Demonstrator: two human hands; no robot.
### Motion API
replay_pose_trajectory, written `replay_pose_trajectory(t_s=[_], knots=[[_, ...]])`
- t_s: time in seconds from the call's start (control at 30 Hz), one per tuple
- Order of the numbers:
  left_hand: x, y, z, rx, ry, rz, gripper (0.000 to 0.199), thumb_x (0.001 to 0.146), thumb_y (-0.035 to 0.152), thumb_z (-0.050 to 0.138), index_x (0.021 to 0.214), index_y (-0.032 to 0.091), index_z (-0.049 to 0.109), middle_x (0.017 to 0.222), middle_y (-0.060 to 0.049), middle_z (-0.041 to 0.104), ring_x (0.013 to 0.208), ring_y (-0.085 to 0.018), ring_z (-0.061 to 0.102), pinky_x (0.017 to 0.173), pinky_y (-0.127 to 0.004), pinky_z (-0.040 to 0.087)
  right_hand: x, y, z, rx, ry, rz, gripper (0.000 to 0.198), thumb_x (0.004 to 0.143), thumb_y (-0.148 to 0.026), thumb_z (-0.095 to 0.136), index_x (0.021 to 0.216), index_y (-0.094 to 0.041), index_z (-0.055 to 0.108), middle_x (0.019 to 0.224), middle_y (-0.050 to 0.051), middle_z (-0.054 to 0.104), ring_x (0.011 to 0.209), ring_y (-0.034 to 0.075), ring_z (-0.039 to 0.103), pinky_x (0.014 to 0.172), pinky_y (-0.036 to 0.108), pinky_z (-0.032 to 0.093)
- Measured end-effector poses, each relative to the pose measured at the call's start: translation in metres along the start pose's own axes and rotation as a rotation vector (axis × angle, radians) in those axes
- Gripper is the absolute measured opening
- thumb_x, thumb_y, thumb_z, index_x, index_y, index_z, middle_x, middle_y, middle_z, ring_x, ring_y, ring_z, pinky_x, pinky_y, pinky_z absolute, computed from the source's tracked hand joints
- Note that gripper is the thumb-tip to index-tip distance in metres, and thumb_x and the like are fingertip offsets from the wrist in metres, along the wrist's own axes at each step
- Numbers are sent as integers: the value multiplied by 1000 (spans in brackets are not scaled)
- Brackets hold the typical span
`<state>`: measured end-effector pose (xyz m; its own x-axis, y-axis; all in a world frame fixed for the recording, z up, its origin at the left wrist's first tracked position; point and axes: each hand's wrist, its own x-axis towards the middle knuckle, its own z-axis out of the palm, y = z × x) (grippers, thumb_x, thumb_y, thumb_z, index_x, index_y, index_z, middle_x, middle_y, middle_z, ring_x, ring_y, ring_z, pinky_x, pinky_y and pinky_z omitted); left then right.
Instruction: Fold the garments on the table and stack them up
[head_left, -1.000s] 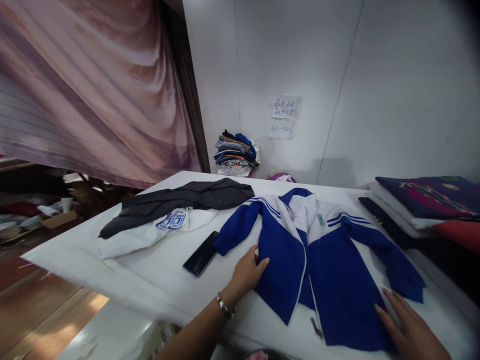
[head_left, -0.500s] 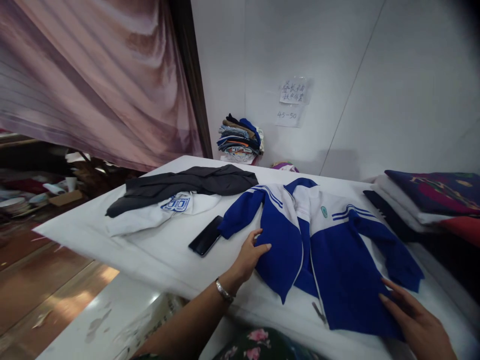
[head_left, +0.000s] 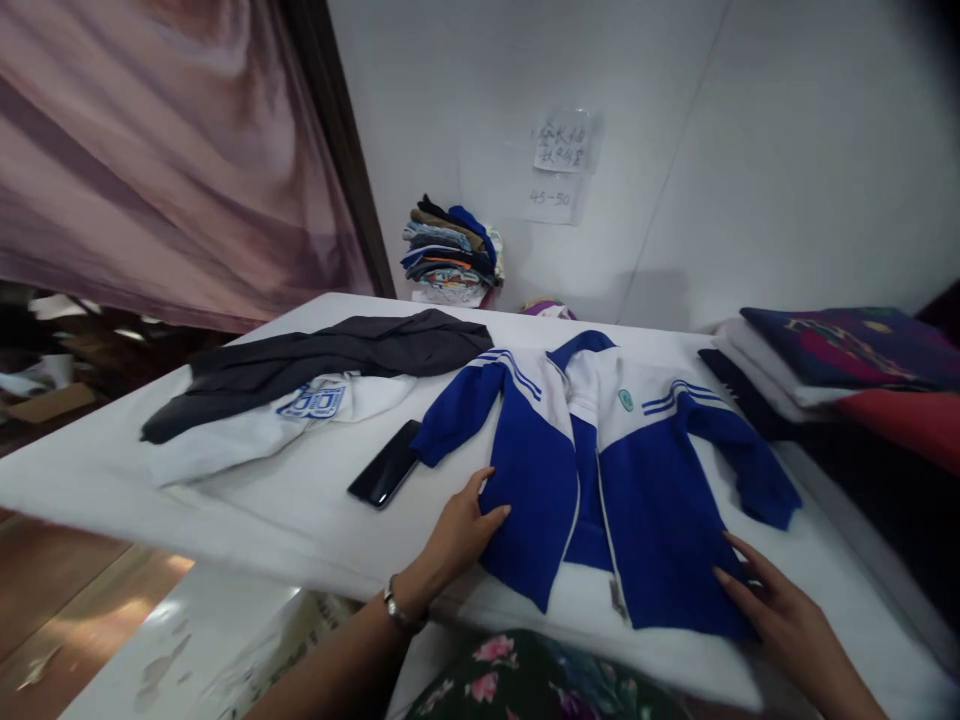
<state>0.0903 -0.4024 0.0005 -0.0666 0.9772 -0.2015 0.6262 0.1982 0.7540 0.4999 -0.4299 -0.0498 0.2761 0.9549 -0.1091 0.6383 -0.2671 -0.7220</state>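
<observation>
Where the jacket (head_left: 660, 510) lies: front side up on the counter (head_left: 300, 515), between left hand (head_left: 459, 530) and right hand (head_left: 791, 620); its body sits just inward of the fingers on both sides.
Long axis: collar to hem, collar far, hem by the counter's near edge. Front unzipped, panels parted, zip pull (head_left: 616, 598) down at the hem.
Left fingers: at the left side edge, partway up from the hem. Thumb over the blue cloth, forefinger at the edge, tips apart; pinch or mere touch, can't say.
Right fingers: at the lower right corner, closer to the hem than the left. Thumb and forefinger parted; undersides hidden, grip not readable.
Nearer hand: neither, one at each side.
Sleeves: splayed. Left sleeve (head_left: 465, 400) angles out beyond the left hand; right sleeve (head_left: 750, 475) ends just past the right fingers, a strip of counter between it and the body.
Tight spot, judged: phone (head_left: 386, 465) at the left cuff, touching or just beside, not certain.
Further left: dark garment (head_left: 345, 350), one end near the jacket's shoulder; white garment (head_left: 247, 430) along its near side.
Right flank: patterned cloth (head_left: 847, 345) on a folded stack, red cloth (head_left: 907, 425) next to it.
Back: clothes pile (head_left: 450, 250) beyond the counter, paper notes (head_left: 561, 150) on the wall (head_left: 825, 150).
</observation>
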Motion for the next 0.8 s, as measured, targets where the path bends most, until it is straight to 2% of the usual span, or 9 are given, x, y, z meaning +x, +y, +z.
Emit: replay_pose_trajectory(t_s=[0.07,0.17,0.23,0.3,0.4,0.6,0.7,0.8], knots=[[1,-1,-3,176,-36,-30,64,82,38,57,142,18,43,83,-6,69,81,-25,66,74,-33,47,-2,-4,-2,-78,-15,-31,72,71,-63,57,128,-19,61,92,9,73,91,29,70,75,36,56],[5,-5,-10,402,-87,-52,67,84,50,54,142,18,44,92,-10,71,91,-30,66,78,-38,46,-5,-10,-4,-185,-5,-95,64,78,-60,53,127,-21,62,90,7,73,85,26,69,74,36,56],[10,-4,-16,491,-71,-29,65,85,57,50,138,20,49,98,-11,71,94,-31,66,79,-39,46,-5,-16,-6,-218,60,-173,58,83,-58,49,127,-23,61,104,8,71,89,25,68,78,38,56],[18,1,-22,541,-7,30,56,86,57,48,130,23,55,104,-10,70,93,-29,66,78,-37,46,-2,-26,-5,-213,122,-263,53,87,-55,47,126,-22,61,122,10,64,101,25,65,86,39,54],[34,17,-27,547,73,162,46,88,51,50,123,22,60,109,-7,68,92,-24,66,76,-32,46,6,-51,1,-167,107,-402,47,90,-49,47,125,-22,62,130,11,60,116,26,59,98,42,50],[83,60,-21,497,59,381,39,90,45,50,118,22,64,104,-5,69,94,-20,64,79,-28,45,36,-118,30,-120,-122,-641,41,92,-39,50,128,-22,61,135,10,58,126,23,53,108,42,43],[115,80,-14,485,75,432,35,90,40,50,114,21,66,103,-5,70,94,-20,64,79,-27,45,62,-146,45,-143,-191,-733,45,92,-36,50,133,-19,57,138,11,55,130,23,50,111,42,38],[149,97,-5,457,71,415,31,89,37,51,106,20,70,101,-7,72,97,-21,64,81,-28,45,93,-160,63,-201,-184,-728,51,92,-34,50,139,-13,50,144,14,49,135,24,43,114,40,33]])
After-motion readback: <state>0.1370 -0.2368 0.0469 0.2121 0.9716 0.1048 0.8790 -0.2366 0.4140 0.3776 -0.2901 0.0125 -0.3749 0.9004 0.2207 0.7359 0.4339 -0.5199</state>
